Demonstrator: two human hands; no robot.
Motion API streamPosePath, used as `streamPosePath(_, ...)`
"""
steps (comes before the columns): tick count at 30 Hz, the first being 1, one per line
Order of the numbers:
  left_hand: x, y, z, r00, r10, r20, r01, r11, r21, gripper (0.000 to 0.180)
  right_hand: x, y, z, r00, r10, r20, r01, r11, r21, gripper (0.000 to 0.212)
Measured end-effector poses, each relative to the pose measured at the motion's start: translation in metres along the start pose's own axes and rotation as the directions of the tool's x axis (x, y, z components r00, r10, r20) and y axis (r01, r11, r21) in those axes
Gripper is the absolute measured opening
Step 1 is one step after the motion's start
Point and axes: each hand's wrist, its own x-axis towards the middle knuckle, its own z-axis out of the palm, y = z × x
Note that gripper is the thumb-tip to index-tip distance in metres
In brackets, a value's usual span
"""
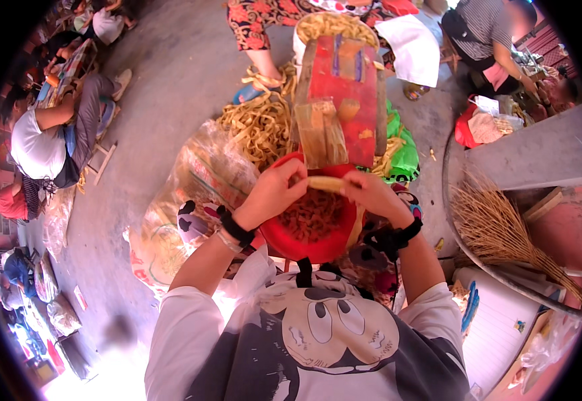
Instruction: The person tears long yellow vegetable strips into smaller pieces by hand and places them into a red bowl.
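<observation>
Above a red bowl (297,251) in my lap, my left hand (276,192) and my right hand (375,194) each pinch an end of a short yellow strip (325,183). The strip lies nearly level between the fingertips and looks folded or rolled. Small reddish-brown pieces (311,215) lie in the bowl under it; I cannot make out what they are. Just beyond the bowl stands a red-topped wooden stand (364,127) with a wooden block (320,134) on its near end.
A heap of long yellow strips (264,130) lies left of the stand, beside clear plastic bags (204,167). A white bucket of strips (334,27) stands behind it. At right are a green bag (403,150) and a twig broom (498,217). Other people sit around.
</observation>
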Motion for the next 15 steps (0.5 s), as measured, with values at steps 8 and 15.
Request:
streamPosePath(8,0.057,-0.015,0.018,0.841,0.450,-0.300,-0.282,0.838,0.468,0.011,0.043,0.022,0.000,0.737,-0.010,-0.676,-0.029,0.999,-0.046,0.020)
streamPosePath(15,0.008,0.022,0.014,0.916,0.331,-0.228,-0.167,0.829,0.534,0.024,0.018,-0.001,0.019,0.878,0.211,-0.431,0.019,0.882,0.471,0.021)
